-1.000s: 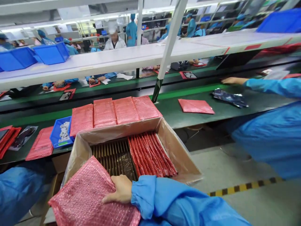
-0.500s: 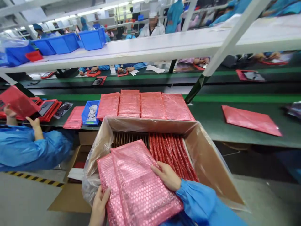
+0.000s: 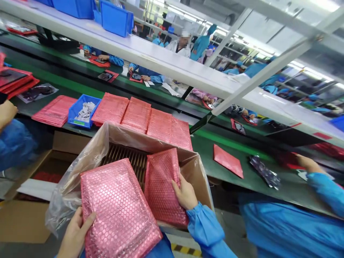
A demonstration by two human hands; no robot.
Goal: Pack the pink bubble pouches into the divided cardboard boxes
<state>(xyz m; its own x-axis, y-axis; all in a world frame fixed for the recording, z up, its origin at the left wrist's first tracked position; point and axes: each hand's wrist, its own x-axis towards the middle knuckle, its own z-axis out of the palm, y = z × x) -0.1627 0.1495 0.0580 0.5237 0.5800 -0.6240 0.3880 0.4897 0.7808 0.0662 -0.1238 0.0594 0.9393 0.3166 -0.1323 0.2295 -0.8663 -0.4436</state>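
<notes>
My left hand (image 3: 76, 231) grips the left edge of a pink bubble mailer (image 3: 118, 204), thumb on top, in front of a lined carton. Another bubble mailer (image 3: 163, 186) is pinched at its right edge by my right hand (image 3: 185, 191), over the right part of the carton. Beneath them, the open cardboard box (image 3: 196, 166) has a clear plastic liner (image 3: 67, 182) folded over its sides. Brown cardboard dividers (image 3: 126, 157) show in its left half; the mailer in my right hand hides most of the right half.
Stacks of pink mailers (image 3: 137, 113) line the bench behind the carton, beside a blue bin (image 3: 83, 111) of small white pieces. A white shelf (image 3: 161, 64) crosses above. Co-workers' arms (image 3: 322, 182) reach in at both sides; a single mailer (image 3: 228, 161) lies right.
My right hand has moved off the mailers at my left hand and now holds a separate one over the carton's right side. The view has tilted and turned right.
</notes>
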